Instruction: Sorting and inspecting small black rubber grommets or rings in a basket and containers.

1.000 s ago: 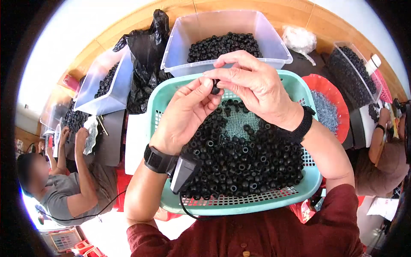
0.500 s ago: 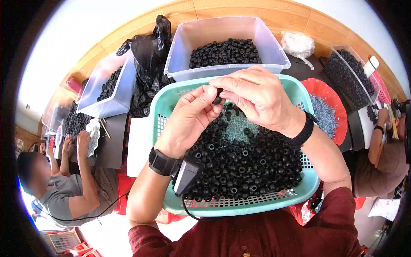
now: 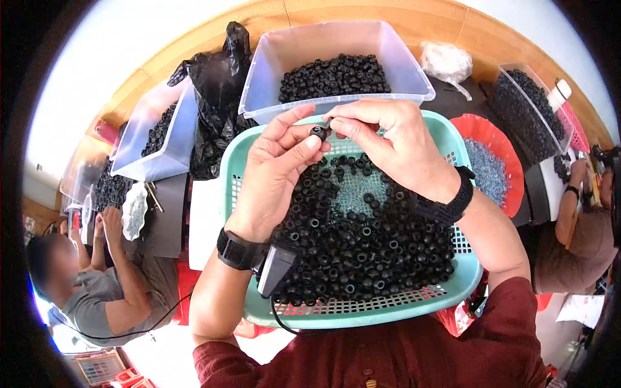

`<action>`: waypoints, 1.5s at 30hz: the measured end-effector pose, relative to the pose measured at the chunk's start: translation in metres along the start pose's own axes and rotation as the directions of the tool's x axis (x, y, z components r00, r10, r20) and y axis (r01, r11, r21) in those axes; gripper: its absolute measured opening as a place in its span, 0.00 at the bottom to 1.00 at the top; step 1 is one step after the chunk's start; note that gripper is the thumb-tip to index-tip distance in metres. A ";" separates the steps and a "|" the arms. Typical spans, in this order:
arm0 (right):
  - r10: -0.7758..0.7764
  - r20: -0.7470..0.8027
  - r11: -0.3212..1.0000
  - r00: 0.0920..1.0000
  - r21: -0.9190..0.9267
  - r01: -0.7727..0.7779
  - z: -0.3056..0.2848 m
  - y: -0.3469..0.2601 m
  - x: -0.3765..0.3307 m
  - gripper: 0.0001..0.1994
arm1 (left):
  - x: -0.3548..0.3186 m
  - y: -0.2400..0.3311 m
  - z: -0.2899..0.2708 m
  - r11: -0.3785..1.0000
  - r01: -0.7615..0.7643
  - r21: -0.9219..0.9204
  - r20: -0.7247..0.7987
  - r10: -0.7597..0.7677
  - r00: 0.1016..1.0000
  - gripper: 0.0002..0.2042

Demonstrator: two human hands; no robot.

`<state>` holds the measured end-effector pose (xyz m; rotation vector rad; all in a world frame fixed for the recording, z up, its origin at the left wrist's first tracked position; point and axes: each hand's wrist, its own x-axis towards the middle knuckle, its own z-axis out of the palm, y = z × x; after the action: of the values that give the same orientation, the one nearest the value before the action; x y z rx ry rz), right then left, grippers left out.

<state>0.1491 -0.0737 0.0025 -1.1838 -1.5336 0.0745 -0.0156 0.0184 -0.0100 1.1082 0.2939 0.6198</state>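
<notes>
Above the far part of a teal plastic basket (image 3: 362, 317), my left hand (image 3: 275, 161) grips a small round black part (image 3: 318, 132) between thumb and fingers, its hollow end showing. My right hand (image 3: 396, 143) meets it there, thumb and forefinger pinching a tiny dark piece (image 3: 328, 122) against or just beside the round part. What that piece is, I cannot make out. Below both hands, loose black ring-like parts (image 3: 362, 255) fill much of the basket, with small grey-blue pieces (image 3: 361, 193) showing among them.
Behind the basket stands a clear bin (image 3: 336, 107) of black parts, with a black plastic bag (image 3: 220, 97) to its left. A red dish (image 3: 514, 165) of grey-blue pieces sits at right. Co-workers sit left (image 3: 107, 294) and right (image 3: 576, 252); another bin (image 3: 152, 161) stands at left.
My hands have eased slightly apart at the fingertips. The left fingers have opened out and turned the round part so that its hollow end shows.
</notes>
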 end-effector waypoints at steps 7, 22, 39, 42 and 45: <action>0.059 0.033 0.998 0.998 -0.030 -0.058 -0.002 0.002 0.002 0.05 | 0.000 0.003 0.007 0.969 -0.078 0.236 -0.066 0.096 0.993 0.21; -0.047 0.050 0.969 0.998 -0.241 0.057 0.005 0.003 -0.007 0.05 | -0.001 -0.005 0.009 0.949 -0.094 0.300 -0.066 0.119 0.991 0.19; -0.220 0.182 0.727 0.958 -0.625 0.285 0.011 -0.011 -0.016 0.15 | -0.006 -0.009 0.007 0.988 -0.017 0.151 -0.121 0.035 0.992 0.16; -0.256 0.144 0.730 0.956 -0.619 0.289 0.011 -0.012 -0.016 0.19 | -0.006 -0.009 0.007 0.986 -0.013 0.165 -0.126 0.034 0.991 0.15; -0.258 0.145 0.711 0.955 -0.641 0.289 0.009 -0.014 -0.013 0.18 | -0.005 -0.007 0.009 0.982 -0.016 0.189 -0.115 0.038 0.993 0.14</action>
<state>0.1319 -0.0848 -0.0016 -1.4765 -1.8279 -0.7082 -0.0125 0.0067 -0.0130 1.2605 0.4471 0.6938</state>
